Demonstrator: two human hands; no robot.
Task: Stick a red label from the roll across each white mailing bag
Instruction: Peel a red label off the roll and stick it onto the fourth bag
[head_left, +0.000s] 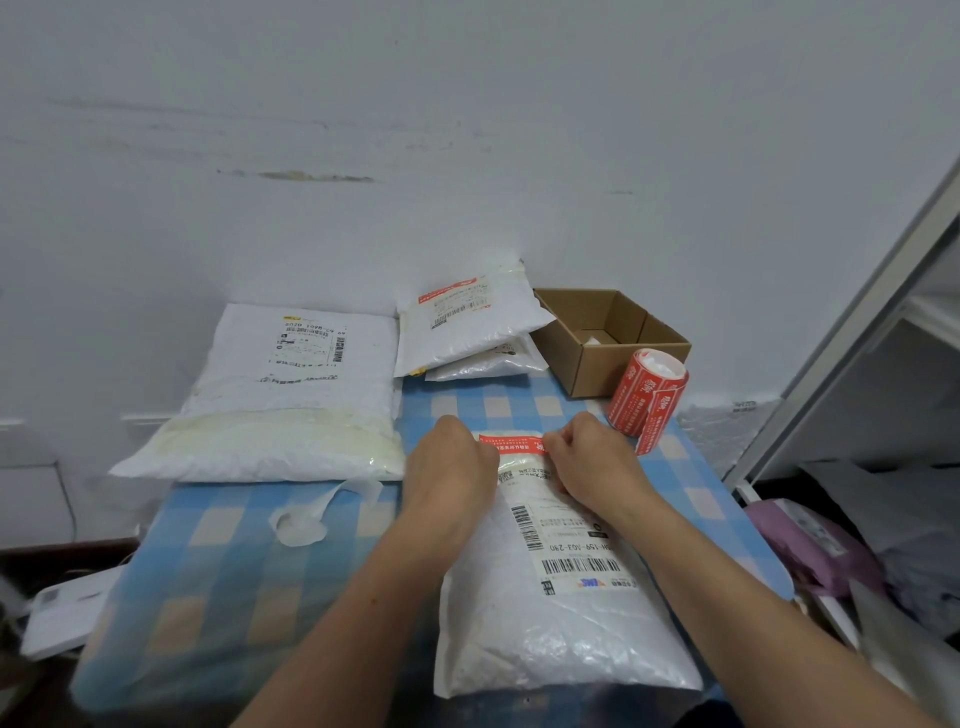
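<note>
Hands both up at the far end of the bag (556, 629), which lies lengthways on the worktop (234, 571) with its shipping slip facing up. The red label (511, 445) runs crosswise over that far end, right between the two hands. The right hand (592, 462) has its fingers curled in and looks to be pinching the label's right end. The left hand (452, 462) sits on the left end with knuckles up, but its fingertips are tucked out of sight, so honestly can't tell if it's gripping or just pressing down. The hands are close together without touching, with a short stretch of label showing in the gap. The roll (649, 389) stands just right of the right hand, tipped a bit, with a loose tail of red labels hanging to the cloth. A brown box (597, 364) sits open right behind it, against the wall (467, 130). Over on the left there's a big bag (291, 405), slip up, lying flat. Behind the hands is a stack of two bags (467, 332), the top one with a red band (448, 287) across its far edge. A curled backing strip (306, 519) lies on the blue check cloth left of the left forearm.
</note>
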